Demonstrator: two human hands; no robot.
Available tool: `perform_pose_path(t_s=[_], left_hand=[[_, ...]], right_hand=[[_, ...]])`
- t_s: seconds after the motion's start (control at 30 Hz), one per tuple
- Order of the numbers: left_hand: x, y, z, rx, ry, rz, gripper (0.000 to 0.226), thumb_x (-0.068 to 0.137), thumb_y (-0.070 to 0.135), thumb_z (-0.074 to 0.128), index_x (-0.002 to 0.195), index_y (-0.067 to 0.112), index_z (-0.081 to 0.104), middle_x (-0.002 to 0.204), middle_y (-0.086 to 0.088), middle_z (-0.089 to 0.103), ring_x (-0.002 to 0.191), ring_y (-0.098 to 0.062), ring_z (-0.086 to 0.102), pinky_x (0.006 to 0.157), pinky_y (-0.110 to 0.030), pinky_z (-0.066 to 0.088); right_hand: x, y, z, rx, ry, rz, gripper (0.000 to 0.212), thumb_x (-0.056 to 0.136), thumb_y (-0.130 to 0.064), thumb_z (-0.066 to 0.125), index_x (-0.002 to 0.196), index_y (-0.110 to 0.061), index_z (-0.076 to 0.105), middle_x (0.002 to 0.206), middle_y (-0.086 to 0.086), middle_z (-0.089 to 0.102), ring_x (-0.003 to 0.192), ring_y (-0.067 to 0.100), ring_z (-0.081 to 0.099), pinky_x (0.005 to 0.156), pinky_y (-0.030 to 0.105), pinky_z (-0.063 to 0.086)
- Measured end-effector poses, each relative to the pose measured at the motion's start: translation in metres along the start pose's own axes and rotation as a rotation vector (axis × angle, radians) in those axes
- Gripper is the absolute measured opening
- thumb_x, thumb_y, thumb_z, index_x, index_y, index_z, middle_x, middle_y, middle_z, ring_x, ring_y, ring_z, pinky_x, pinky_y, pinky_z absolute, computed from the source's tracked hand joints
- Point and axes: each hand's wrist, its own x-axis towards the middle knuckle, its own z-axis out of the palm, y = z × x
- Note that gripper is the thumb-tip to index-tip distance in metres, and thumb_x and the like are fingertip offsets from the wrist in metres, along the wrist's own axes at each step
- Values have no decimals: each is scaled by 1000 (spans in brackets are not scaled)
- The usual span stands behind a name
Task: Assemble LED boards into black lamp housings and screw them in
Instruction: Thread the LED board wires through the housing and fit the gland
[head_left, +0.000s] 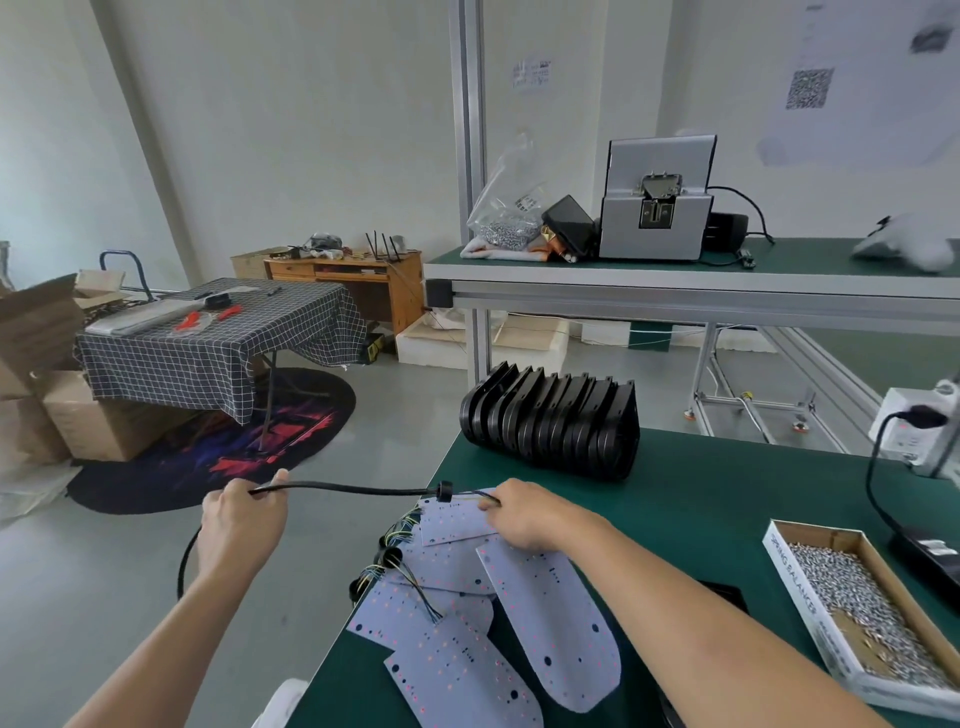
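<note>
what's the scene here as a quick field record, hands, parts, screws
left hand: grips black cable off the bench edge
right hand: holds the cable's wire end over the top LED board
LED boards: loose overlapping pile on green bench
lamp housings: black row behind the boards, none fitted yet
screws: open cardboard box at right
screw feeder: grey machine on upper shelf

Bright, even daylight fills the room, strongest at the left wall, and shadows are soft. Wide-angle distortion bends the aluminium post (470, 156) and the worktop (727, 499) edges. The QR-code poster (809, 88) and a white object (906, 244) at upper right are smeared with blur.
</note>
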Motion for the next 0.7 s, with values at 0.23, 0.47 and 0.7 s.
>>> perform_pose_path(t_s=[0.23, 0.47, 0.7], left_hand=[[-27, 65, -31, -47, 84, 276, 36, 107, 41, 49, 102, 9, 65, 101, -22, 67, 93, -45, 60, 79, -47, 45], [-60, 149, -65, -136, 194, 510, 24, 104, 39, 53, 89, 22, 60, 70, 0, 58, 72, -32, 52, 69, -39, 39], [-74, 162, -63, 29, -41, 502, 54, 106, 57, 39, 77, 19, 64, 74, -11, 71, 73, -37, 63, 77, -48, 54]], right_hand=[[-97, 7, -58, 493, 208, -245, 33, 105, -43, 55, 93, -24, 79, 74, -4, 74, 63, 11, 51, 64, 27, 43], [-203, 59, -130, 1436, 437, -485, 33, 100, -31, 51, 90, -13, 78, 54, -6, 47, 33, 4, 33, 39, 23, 22], [-273, 110, -181, 1549, 624, -387, 49, 109, -37, 39, 75, -29, 73, 45, -10, 40, 30, 3, 30, 37, 20, 29]])
